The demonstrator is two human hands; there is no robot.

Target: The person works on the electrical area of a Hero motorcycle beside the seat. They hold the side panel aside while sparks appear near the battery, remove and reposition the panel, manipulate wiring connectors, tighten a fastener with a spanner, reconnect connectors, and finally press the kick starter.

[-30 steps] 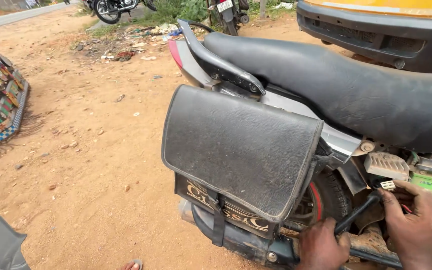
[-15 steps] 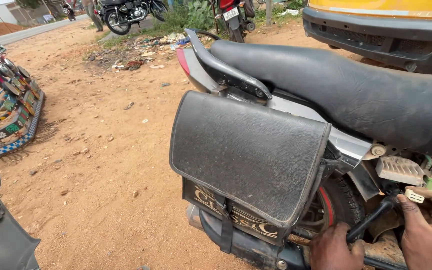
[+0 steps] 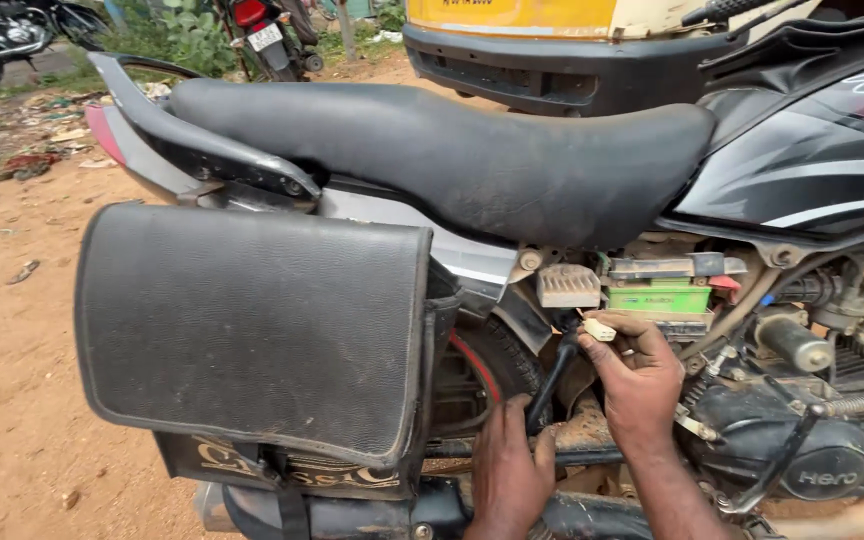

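Your right hand [image 3: 640,378] pinches a small cream plastic wire connector [image 3: 598,328] between thumb and fingertips, just below the green rectangular battery [image 3: 658,297] at one o'clock from it. Your left hand [image 3: 508,478], at seven o'clock from the right, curls closed around a black rubber-sleeved cable [image 3: 552,380] beside the rear wheel. The dusty black leather saddlebag [image 3: 252,325] hangs at nine o'clock, under the long black motorcycle seat [image 3: 452,150].
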